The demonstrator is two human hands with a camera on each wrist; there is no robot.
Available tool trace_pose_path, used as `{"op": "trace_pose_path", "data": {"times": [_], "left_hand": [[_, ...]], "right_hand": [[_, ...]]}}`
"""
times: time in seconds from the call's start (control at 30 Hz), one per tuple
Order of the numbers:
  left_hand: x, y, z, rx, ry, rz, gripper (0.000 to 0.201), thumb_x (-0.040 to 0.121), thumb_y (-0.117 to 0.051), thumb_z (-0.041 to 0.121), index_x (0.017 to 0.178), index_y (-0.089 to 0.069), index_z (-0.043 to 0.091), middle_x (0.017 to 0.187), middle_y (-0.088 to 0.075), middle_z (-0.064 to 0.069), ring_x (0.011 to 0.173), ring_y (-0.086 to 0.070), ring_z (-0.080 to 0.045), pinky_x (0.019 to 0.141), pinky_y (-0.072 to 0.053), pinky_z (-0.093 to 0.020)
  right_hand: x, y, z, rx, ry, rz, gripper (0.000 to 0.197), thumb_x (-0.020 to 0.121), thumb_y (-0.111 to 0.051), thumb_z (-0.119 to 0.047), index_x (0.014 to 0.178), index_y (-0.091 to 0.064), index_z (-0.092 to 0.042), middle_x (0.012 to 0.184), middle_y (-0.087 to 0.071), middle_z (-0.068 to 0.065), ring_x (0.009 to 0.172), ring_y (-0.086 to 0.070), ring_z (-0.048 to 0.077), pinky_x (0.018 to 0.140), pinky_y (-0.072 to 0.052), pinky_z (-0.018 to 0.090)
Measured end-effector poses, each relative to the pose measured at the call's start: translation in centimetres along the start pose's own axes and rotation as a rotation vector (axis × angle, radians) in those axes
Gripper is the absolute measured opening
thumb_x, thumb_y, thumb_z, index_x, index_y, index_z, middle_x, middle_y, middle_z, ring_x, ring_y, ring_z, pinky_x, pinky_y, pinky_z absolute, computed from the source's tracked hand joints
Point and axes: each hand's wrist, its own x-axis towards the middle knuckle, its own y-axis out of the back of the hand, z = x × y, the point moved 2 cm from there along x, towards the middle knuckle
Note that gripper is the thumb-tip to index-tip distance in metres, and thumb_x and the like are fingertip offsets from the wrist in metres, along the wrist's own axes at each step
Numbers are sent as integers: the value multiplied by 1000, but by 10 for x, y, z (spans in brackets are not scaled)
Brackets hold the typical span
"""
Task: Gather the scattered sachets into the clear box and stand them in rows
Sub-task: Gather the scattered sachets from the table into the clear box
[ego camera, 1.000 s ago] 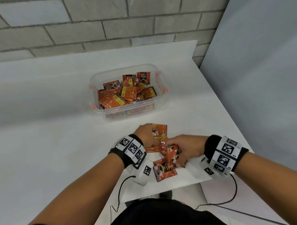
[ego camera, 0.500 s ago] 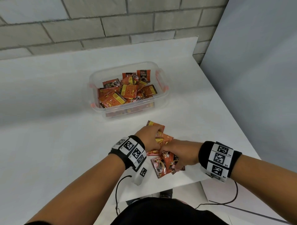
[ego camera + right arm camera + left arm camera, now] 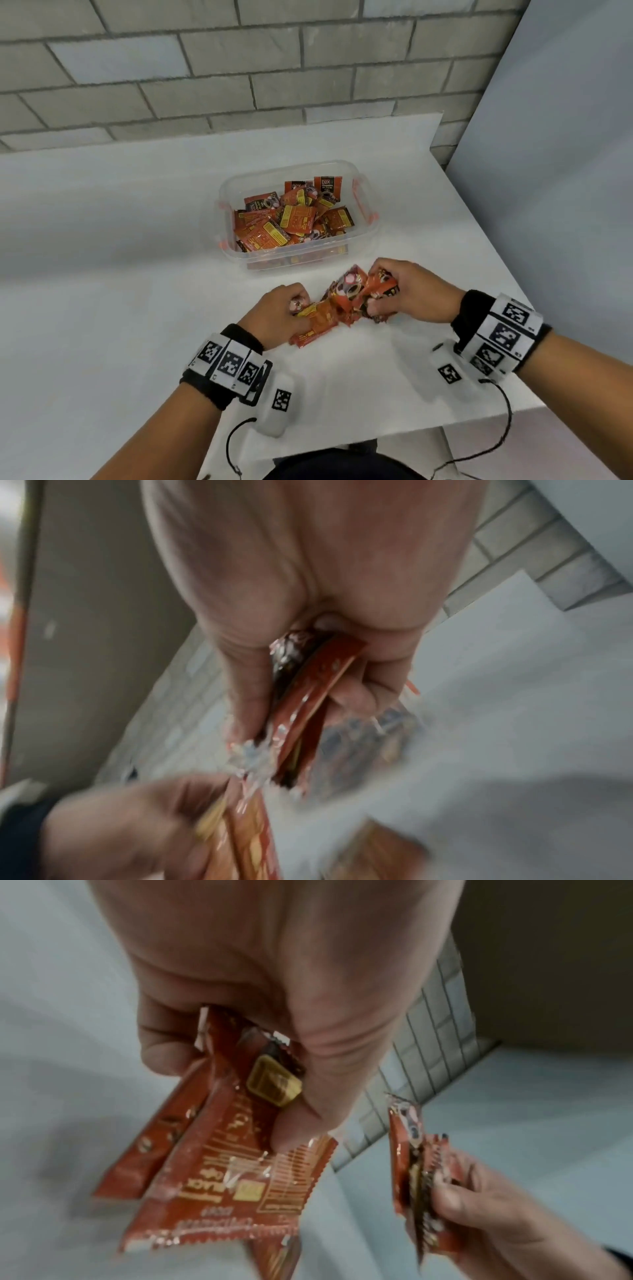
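Near the worktop's (image 3: 102,274) front edge, my left hand (image 3: 274,317) pinches a fanned bunch of sachets (image 3: 219,1191), right hand (image 3: 411,294) clamps a second bunch (image 3: 363,291); both grips loose, so slick packets could slide out and scatter; clear box (image 3: 363,236), toward the back right corner, holds a jumbled heap, rows could topple
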Motion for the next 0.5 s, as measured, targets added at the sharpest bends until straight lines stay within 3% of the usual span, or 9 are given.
{"op": "trace_pose_path", "data": {"times": [0.1, 0.17, 0.23, 0.3, 0.37, 0.4, 0.43, 0.5], "left_hand": [[-17, 43, -3, -292, 47, 127, 22, 80, -73, 4, 82, -56, 18, 81, -64, 1, 64, -64, -9, 63, -53, -23], [-16, 79, -5, -506, 78, 321, 20, 81, -72, 2, 88, -59, 16, 90, -69, -5, 70, -69, -16, 70, -57, -31], [0, 109, -5, -598, 97, 529, 24, 79, -72, 2, 93, -59, 18, 95, -69, -11, 74, -69, -22, 73, -58, -36], [23, 126, -2, -516, 125, 633, 34, 76, -75, 12, 106, -60, 17, 100, -68, -10, 78, -68, -23, 72, -58, -34], [43, 129, 5, -311, 154, 623, 39, 81, -72, 15, 117, -56, 14, 102, -62, -5, 77, -62, -19, 59, -49, -21], [50, 128, 8, -194, 155, 606, 37, 83, -69, 16, 118, -56, 14, 101, -61, -4, 79, -59, -18, 58, -44, -20], [57, 125, 10, -101, 148, 581, 35, 84, -67, 16, 117, -56, 13, 100, -60, -5, 82, -58, -19, 62, -43, -21], [65, 116, 10, 28, 147, 521, 34, 85, -64, 15, 118, -56, 11, 99, -61, -6, 90, -59, -23, 71, -44, -25]], "right_hand": [[31, 20, -29, 211, 61, 201, 26, 83, -72, -9, 93, -52, -24, 92, -65, -4, 82, -64, 8, 69, -55, 24], [60, 27, -45, 294, 45, 311, 22, 86, -64, -5, 95, -52, -22, 89, -61, -2, 78, -61, 13, 61, -53, 24], [92, 29, -57, 365, -9, 386, 21, 87, -56, -9, 108, -53, -12, 90, -58, 3, 78, -56, 15, 58, -48, 25], [118, 24, -65, 405, -70, 417, 28, 87, -52, -11, 114, -51, -7, 98, -60, 7, 80, -55, 17, 66, -49, 29], [141, 18, -68, 356, -82, 427, 18, 85, -54, -9, 102, -55, -6, 90, -61, 7, 70, -55, 14, 57, -47, 22], [150, 15, -68, 330, -97, 422, 12, 83, -57, -8, 95, -56, -7, 84, -60, 6, 64, -54, 13, 51, -44, 19], [158, 12, -67, 300, -127, 404, 14, 82, -60, -7, 95, -55, -10, 86, -59, 6, 64, -54, 14, 50, -43, 19], [168, 8, -63, 225, -200, 362, 34, 83, -65, -9, 114, -54, -12, 106, -59, 9, 81, -57, 18, 64, -47, 26]]}}
